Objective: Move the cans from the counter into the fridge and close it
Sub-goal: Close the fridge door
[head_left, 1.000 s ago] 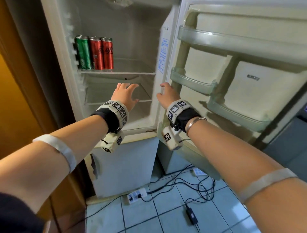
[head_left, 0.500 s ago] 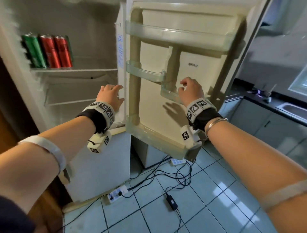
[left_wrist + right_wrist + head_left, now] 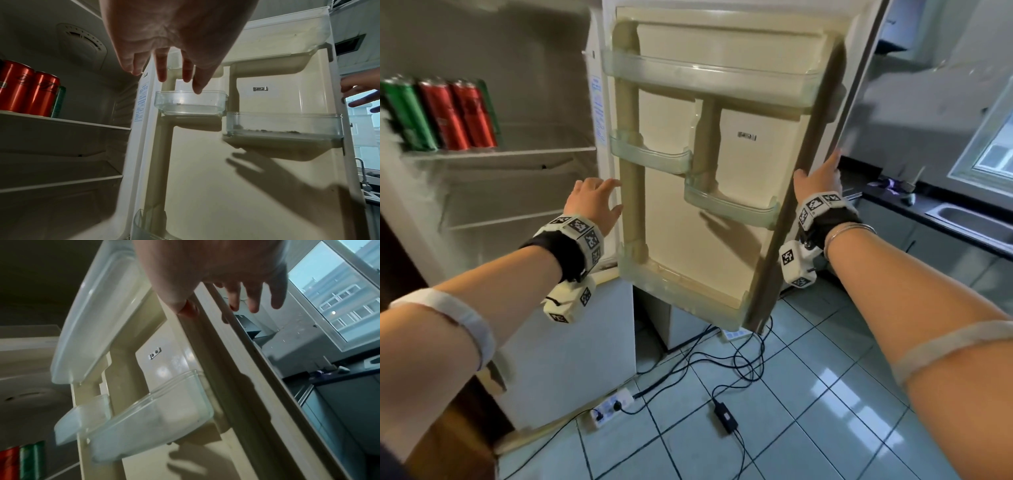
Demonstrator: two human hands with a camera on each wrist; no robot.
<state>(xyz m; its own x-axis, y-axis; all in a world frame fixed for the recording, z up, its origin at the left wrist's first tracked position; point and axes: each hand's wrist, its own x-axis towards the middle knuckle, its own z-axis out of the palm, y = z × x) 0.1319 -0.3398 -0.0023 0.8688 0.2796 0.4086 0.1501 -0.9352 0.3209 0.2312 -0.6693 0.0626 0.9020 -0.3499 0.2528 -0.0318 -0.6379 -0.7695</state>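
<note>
Several cans stand on the upper shelf of the open fridge: a green can, two red cans, and another green one behind them. The left wrist view shows the red cans too. The fridge door stands wide open, its clear bins holding nothing. My left hand hovers with loose, straight fingers by the door's hinge side and holds nothing. My right hand lies on the door's outer edge. Its thumb sits on the inner seal and its fingers reach straight past the edge.
A power strip, a black adapter and loose cables lie on the tiled floor below the door. A dark counter with a sink runs along the right wall under a window. A wooden surface borders the fridge on the left.
My right hand has moved right, from the door's lower bin to the door's outer edge. The view has swung right. My left hand stays near the hinge side.
</note>
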